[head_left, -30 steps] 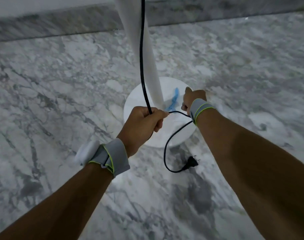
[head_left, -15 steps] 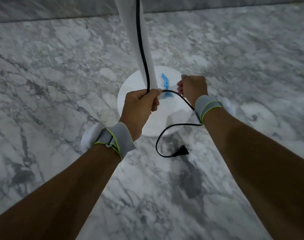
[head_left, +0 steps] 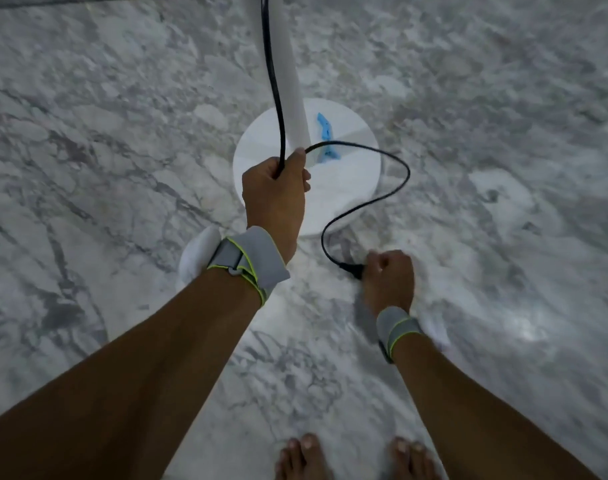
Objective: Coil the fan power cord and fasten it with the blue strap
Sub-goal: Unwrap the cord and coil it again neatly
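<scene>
Both hands are clenched on the thin black power cord (head_left: 396, 188): the left hand (head_left: 276, 199) grips it in a fist just in front of the white upright fan pole (head_left: 290, 74), where the cord hangs down from above, and the right hand (head_left: 387, 280), lower and near the grey-veined marble floor (head_left: 105, 140), is closed around the black plug end (head_left: 351, 268). Between them the cord curves over the round white fan base (head_left: 351, 133). On that base, beside the pole, lies the crumpled blue strap (head_left: 326, 138). Bare toes (head_left: 306, 452) show at the bottom edge.
</scene>
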`<action>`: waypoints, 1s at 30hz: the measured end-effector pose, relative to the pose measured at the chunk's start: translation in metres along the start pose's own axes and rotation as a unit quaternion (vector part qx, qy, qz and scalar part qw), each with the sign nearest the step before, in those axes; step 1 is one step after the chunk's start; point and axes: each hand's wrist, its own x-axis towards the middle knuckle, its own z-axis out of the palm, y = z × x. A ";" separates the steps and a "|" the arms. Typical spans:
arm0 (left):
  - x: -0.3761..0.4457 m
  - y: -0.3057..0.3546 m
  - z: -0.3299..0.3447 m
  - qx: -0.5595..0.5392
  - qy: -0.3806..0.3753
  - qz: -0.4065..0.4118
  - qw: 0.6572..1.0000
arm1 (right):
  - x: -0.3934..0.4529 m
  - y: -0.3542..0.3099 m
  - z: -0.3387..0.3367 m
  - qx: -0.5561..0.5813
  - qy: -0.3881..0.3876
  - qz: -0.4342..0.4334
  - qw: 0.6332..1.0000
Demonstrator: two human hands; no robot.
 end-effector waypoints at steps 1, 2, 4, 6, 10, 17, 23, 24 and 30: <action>0.001 -0.004 -0.002 0.006 -0.006 0.009 1.000 | -0.003 0.007 0.012 -0.121 -0.077 -0.094 0.985; 0.001 -0.007 -0.004 0.011 -0.015 0.016 1.000 | -0.003 0.012 0.022 -0.236 -0.132 -0.166 0.948; 0.003 -0.011 -0.009 0.018 -0.027 0.027 0.999 | 0.002 0.010 0.037 -0.364 -0.152 -0.236 0.888; 0.003 -0.007 -0.015 0.022 -0.031 0.027 0.999 | 0.003 -0.001 0.038 -0.409 -0.174 -0.231 0.865; -0.006 0.013 -0.020 -0.008 -0.040 -0.029 0.999 | -0.017 -0.038 0.015 -0.155 -0.209 -0.155 0.953; -0.044 0.059 -0.024 0.034 -0.061 -0.044 0.997 | -0.059 -0.143 -0.060 0.017 -0.226 -0.176 0.958; -0.074 0.095 -0.037 0.066 -0.034 -0.011 0.997 | -0.085 -0.171 -0.126 -0.010 -0.281 -0.113 0.953; -0.080 0.100 -0.039 0.077 -0.035 0.012 0.996 | -0.089 -0.176 -0.135 0.010 -0.288 -0.105 0.952; -0.102 0.122 -0.048 0.048 -0.168 -0.014 0.985 | -0.095 -0.208 -0.186 0.243 -0.319 0.005 0.916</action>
